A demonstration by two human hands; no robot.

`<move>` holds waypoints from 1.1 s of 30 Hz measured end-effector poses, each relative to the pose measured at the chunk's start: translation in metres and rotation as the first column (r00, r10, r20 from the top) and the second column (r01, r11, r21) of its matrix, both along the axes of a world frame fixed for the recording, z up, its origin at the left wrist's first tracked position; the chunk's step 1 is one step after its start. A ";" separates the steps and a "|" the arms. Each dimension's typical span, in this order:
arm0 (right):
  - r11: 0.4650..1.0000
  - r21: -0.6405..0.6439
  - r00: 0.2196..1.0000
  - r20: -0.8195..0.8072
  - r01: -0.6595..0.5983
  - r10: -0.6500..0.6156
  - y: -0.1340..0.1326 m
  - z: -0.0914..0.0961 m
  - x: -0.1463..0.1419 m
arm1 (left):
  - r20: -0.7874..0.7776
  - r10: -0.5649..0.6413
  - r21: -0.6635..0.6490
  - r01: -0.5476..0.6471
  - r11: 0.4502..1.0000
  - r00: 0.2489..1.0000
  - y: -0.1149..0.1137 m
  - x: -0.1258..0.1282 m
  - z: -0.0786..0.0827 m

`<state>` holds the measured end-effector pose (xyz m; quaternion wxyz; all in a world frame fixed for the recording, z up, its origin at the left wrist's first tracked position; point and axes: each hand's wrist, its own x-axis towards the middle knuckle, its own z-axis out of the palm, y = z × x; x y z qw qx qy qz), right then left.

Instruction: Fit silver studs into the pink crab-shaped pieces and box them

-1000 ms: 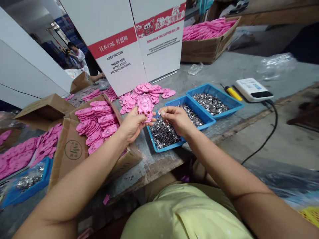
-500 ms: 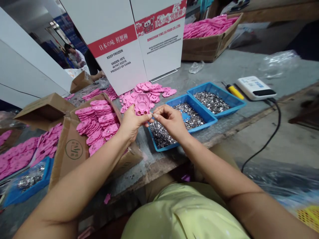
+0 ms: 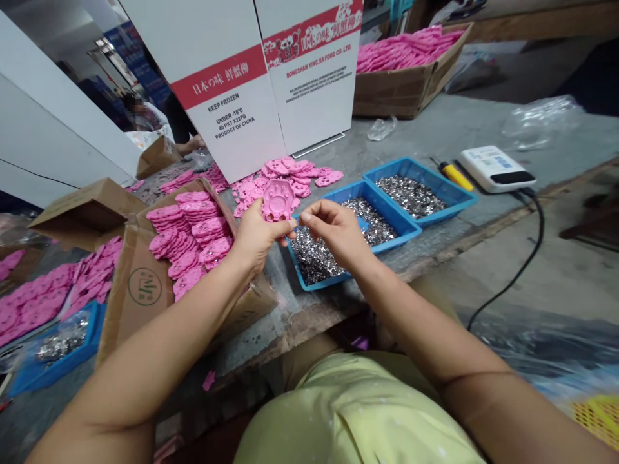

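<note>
Fingers on the left hand [image 3: 256, 235] are closed on a pink molded piece [image 3: 278, 198], thumb across its lower edge where a few small holes show, and the flat recessed side is up. Right hand [image 3: 338, 231] is right beside it, thumb and index finger drawn in to a pinch near that lower edge; can't tell if there's some tiny bit between the tips, it's too small to make out. The held piece is up over the gray bench [image 3: 420, 142], with a loose heap of similar pink pieces [image 3: 300, 179] lying behind it. Under the right hand sits a blue tray [image 3: 401, 243] of shiny metal bits, and a second blue tray [image 3: 457, 209] with more of them butts up behind it. Yellow-handled screwdriver [image 3: 457, 177] and a white device [image 3: 496, 169] sit further right. Left of the hands there's an open cardboard box [image 3: 116, 303] with pink pieces stacked in it, and a white printed carton [image 3: 232, 77] stands behind the heap.
</note>
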<state>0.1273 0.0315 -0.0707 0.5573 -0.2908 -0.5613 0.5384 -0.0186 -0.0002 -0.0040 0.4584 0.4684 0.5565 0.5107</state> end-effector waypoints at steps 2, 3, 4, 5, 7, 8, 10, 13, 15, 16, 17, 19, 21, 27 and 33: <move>1.000 0.000 1.000 0.003 -0.014 0.014 -0.001 0.001 -0.001 | -0.008 -0.004 0.000 0.004 1.000 1.000 0.000 0.000 0.000; 1.000 -0.002 1.000 0.000 -0.018 0.018 -0.001 0.002 -0.001 | -0.017 -0.005 0.002 0.005 1.000 1.000 -0.001 0.000 0.000; 1.000 -0.007 1.000 -0.006 -0.022 0.022 -0.002 0.002 -0.001 | -0.031 -0.002 0.007 0.002 1.000 1.000 -0.001 0.001 0.000; 0.999 -0.016 0.999 -0.014 -0.030 0.030 -0.002 0.002 -0.001 | -0.049 0.005 0.017 -0.004 1.000 0.999 -0.001 0.001 0.000; 0.998 -0.039 0.998 -0.033 -0.054 0.052 -0.002 0.003 -0.001 | -0.095 0.023 0.044 -0.019 0.999 0.995 -0.001 0.001 -0.001; 0.996 -0.052 0.997 -0.042 -0.066 0.064 -0.002 0.003 -0.001 | -0.124 0.034 0.059 -0.027 0.998 0.992 -0.001 0.001 -0.002; 0.993 -0.075 0.995 -0.058 -0.087 0.083 -0.002 0.003 -0.001 | -0.180 0.051 0.092 -0.035 0.995 0.982 0.000 -0.001 -0.005; 0.988 -0.103 0.992 -0.066 -0.111 0.105 -0.001 0.002 -0.001 | -0.205 0.071 0.121 -0.047 0.991 0.976 0.002 -0.005 -0.010; 0.986 -0.114 0.991 -0.063 -0.121 0.115 0.000 0.001 -0.001 | -0.167 0.075 0.117 -0.056 0.992 0.983 0.003 -0.007 -0.012; 0.985 -0.117 0.991 -0.062 -0.127 0.121 0.000 0.001 -0.001 | -0.150 0.072 0.109 -0.056 0.992 0.986 0.003 -0.007 -0.013; 0.984 -0.117 0.990 -0.065 -0.135 0.128 0.001 0.001 -0.001 | -0.136 0.064 0.102 -0.051 0.994 0.989 0.003 -0.006 -0.012; 0.981 -0.123 0.987 -0.080 -0.152 0.143 0.002 0.001 0.000 | -0.105 0.039 0.092 -0.029 0.995 0.994 0.003 -0.003 -0.010; 0.977 -0.141 0.984 -0.099 -0.159 0.146 0.002 0.001 0.003 | -0.056 0.014 0.070 -0.010 0.997 0.998 0.003 -0.001 -0.005; 0.969 -0.210 0.983 -0.155 -0.128 0.096 0.000 -0.005 0.010 | 0.135 0.039 -0.064 -0.031 0.997 0.990 0.006 -0.001 0.001; 0.992 -0.113 0.986 -0.162 -0.062 0.043 0.004 -0.009 0.012 | 0.144 -0.097 -0.153 0.119 0.981 0.985 0.005 -0.006 -0.001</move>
